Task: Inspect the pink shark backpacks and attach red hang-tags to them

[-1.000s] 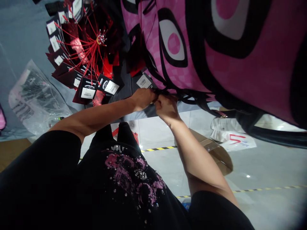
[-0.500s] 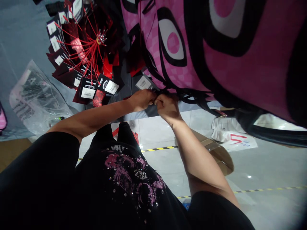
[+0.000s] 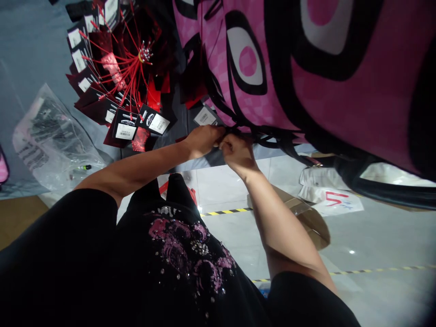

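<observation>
My left hand and my right hand meet at the lower edge of a pink and black patterned bag, by its dark straps. Both are closed, fingertips pinched close together. What lies between the fingers is too small and hidden to make out. Just above my left hand, a dark hang tag with a white barcode label rests against the bag. To the left lies a fanned bundle of hang tags on red strings, gathered at one point.
A clear plastic bag lies on the grey-covered table at left. More of the pink bags fill the upper right. Below the table edge are a cardboard box, a white bag with red marking and striped tape on the floor.
My left forearm has shifted slightly to the right. Both hands stay pinched at the same place by the bag's edge.
</observation>
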`<state>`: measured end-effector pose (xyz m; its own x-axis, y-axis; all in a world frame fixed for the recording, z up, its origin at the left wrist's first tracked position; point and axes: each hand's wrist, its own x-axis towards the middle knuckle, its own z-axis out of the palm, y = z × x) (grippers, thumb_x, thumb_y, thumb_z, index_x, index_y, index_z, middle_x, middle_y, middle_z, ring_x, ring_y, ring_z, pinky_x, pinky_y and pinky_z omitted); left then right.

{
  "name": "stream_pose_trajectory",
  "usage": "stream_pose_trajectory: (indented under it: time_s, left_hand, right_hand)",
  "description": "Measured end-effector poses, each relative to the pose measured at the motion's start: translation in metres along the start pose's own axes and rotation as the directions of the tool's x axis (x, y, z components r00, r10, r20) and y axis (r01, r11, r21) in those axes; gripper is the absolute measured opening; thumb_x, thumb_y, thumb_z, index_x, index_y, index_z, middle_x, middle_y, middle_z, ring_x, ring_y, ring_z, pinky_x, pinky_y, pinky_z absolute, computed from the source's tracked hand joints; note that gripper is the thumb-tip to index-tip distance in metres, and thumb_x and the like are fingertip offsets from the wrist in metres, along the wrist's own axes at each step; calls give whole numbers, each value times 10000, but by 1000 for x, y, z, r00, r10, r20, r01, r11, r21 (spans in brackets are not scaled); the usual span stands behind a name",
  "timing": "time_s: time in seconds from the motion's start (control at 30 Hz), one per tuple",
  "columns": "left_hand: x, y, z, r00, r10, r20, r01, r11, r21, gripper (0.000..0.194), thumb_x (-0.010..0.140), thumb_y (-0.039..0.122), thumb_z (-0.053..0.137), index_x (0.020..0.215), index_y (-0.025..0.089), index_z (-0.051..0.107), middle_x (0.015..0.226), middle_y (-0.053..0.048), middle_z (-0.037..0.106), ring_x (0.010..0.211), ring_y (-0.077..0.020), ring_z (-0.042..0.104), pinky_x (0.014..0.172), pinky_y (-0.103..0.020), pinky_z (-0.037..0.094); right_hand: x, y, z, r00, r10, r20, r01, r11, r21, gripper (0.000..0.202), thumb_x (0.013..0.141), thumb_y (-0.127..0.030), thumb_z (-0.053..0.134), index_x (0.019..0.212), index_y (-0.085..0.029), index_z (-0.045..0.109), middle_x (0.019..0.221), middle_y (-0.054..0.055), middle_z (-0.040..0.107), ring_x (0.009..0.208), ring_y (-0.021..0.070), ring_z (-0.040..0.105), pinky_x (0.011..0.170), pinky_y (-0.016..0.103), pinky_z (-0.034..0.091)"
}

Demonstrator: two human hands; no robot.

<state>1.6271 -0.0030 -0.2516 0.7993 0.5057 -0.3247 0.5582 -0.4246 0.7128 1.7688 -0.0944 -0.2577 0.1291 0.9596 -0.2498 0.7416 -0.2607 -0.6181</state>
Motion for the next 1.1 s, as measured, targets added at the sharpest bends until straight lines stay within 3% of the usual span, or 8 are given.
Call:
stream_pose_trajectory:
  time_s: [0.13,0.23,0.37,0.5,0.63,0.73,0.93,1.1]
  left_hand:
    - [-8,-12,4,983,34,-182,-83,959,-272,44,812,115,629,801,147,658,817,-26,701,780,-136,651,714,-226,455]
    - [-14,-24,11,926,-68,-371,-77,929,-362,63,805,92,622,796,143,658,874,-35,698,842,-130,652,777,-221,469]
    - [-13,-34,19,922,-296,-249,150,867,-474,147,861,83,507,838,155,633,674,15,636,632,-110,624,634,-209,449]
    - [-8,-31,16,951,-219,-218,169,959,-227,148,867,124,514,868,165,656,856,-46,680,789,-157,652,683,-240,440]
    - [-4,-29,13,956,-167,-243,154,985,-72,186,852,135,506,881,181,684,1010,-72,679,894,-188,646,726,-265,443]
    - [-4,-36,15,966,-164,-197,137,980,-145,182,814,114,525,849,177,692,933,-48,705,885,-182,640,793,-269,453]
    - [-10,-50,15,954,-229,-191,194,963,-187,167,802,147,537,825,186,698,871,-25,714,846,-172,640,797,-260,455]
    - [-18,-58,15,955,-204,-218,159,965,-207,165,795,153,530,808,181,692,858,-19,711,857,-168,639,809,-263,464]
  right_hand:
    - [-14,2,-10,992,-31,-119,52,983,177,127,826,-241,514,753,-222,616,762,29,680,801,200,632,799,336,484]
    - [-30,4,-11,977,-3,-213,69,950,305,122,876,-283,523,855,-226,629,941,40,714,950,196,651,887,347,498]
    - [-39,9,-4,936,134,-326,23,900,436,110,886,-296,549,868,-224,630,1021,51,705,1017,202,651,931,385,511]
    - [-41,10,11,888,279,-366,-19,817,576,151,883,-314,547,945,-213,640,962,46,701,930,195,682,909,407,540]
    - [-50,7,28,720,510,-472,-71,730,680,251,830,-292,552,1059,-203,599,897,24,676,851,171,683,846,377,561]
    - [-46,5,44,694,644,-321,-176,585,792,206,779,-336,588,925,-193,619,864,15,659,781,150,662,710,303,564]
    - [7,0,76,690,719,83,-226,105,969,334,681,-416,726,946,-244,617,941,-23,688,824,129,673,668,252,552]
    - [20,3,85,725,673,146,-211,15,977,399,657,-478,757,924,-242,577,884,-17,692,857,158,689,710,298,566]
